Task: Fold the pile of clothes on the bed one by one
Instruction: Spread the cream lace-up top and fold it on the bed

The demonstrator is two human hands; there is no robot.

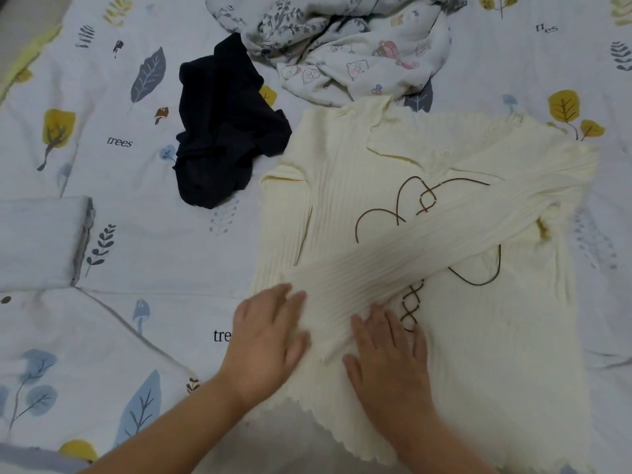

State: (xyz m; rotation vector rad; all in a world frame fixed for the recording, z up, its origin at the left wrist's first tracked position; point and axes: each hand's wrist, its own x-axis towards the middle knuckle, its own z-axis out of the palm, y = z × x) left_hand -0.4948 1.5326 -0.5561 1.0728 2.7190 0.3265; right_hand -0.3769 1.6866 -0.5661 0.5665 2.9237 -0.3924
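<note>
A cream ribbed knit top (461, 213) with brown lacing lies flat on the bed, right of centre. One long sleeve is folded diagonally across its front, running from upper right to lower left. My left hand (270, 340) rests flat on the sleeve's cuff end at the top's left edge. My right hand (390, 347) lies flat beside it, fingers spread, pressing the sleeve and the body of the top. A crumpled black garment (225, 128) lies to the upper left. A heap of white printed clothes (342, 46) sits at the top.
The bed cover (119, 186) is white with leaf and tree prints. A folded white piece (41, 241) lies at the left edge. A scalloped hem of the cream top runs along the near side.
</note>
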